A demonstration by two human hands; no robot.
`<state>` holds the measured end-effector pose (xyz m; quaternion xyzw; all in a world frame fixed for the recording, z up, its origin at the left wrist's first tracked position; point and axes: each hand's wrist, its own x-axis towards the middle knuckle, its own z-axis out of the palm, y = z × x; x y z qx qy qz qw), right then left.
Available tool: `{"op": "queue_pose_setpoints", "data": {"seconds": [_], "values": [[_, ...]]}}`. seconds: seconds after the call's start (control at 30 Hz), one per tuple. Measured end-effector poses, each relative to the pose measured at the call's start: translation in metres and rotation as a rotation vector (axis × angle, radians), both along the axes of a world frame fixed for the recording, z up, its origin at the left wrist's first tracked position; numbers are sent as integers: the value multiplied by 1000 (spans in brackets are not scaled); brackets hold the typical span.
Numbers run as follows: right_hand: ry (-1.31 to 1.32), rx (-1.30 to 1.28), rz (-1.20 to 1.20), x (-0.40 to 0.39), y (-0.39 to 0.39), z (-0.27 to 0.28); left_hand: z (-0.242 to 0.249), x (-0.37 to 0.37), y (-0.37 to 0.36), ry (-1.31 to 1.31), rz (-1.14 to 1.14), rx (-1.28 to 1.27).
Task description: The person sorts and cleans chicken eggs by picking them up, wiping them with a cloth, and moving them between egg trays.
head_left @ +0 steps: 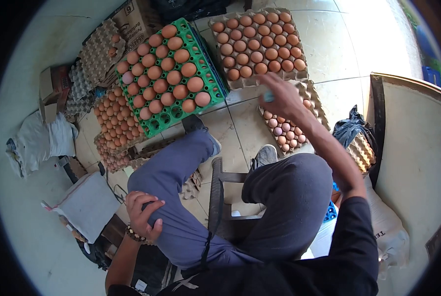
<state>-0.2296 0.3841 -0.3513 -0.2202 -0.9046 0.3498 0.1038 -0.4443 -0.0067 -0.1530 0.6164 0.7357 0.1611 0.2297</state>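
My left hand (142, 214), a beaded bracelet at its wrist, lies on my knee with its fingers spread and holds nothing. My right hand (282, 98) reaches forward at the near edge of a cardboard egg tray (240, 84) filled with brown eggs (256, 57). A small light-blue thing (268, 96), too blurred to name, shows between its curved fingers. Below that hand is another cardboard tray (318, 101) with paler eggs (285, 132), partly hidden by my forearm. To the left, a green plastic egg tray (154, 127) tops a stack; brown eggs fill most of it, and several nearest cups are bare.
More eggs (116, 118) in stacked trays stand left of the green tray. Empty cardboard trays (99, 52) and a carton (131, 22) lean behind. White sacks (89, 202) lie at left. A black plastic bag (351, 126) and a wooden panel (408, 113) are at right.
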Motion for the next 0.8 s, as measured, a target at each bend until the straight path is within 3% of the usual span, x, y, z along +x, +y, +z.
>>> {"op": "queue_pose_setpoints", "data": {"seconds": [0.07, 0.17, 0.27, 0.4, 0.73, 0.8], "values": [[-139, -20, 294, -34, -7, 33, 1, 0, 0, 3, 15, 16], [-119, 70, 564, -81, -28, 46, 2, 0, 3, -13, 27, 38], [-36, 185, 587, -118, -47, 38, 0, 0, 2, -30, 42, 61], [-147, 347, 531, -134, -64, 25, 1, 0, 1, -49, 66, 59], [-343, 247, 525, -128, -61, 42, 7, 3, -2, -75, 99, 115], [-270, 133, 479, -123, -53, 58, 9, 8, -5, -64, 113, 110]]}}
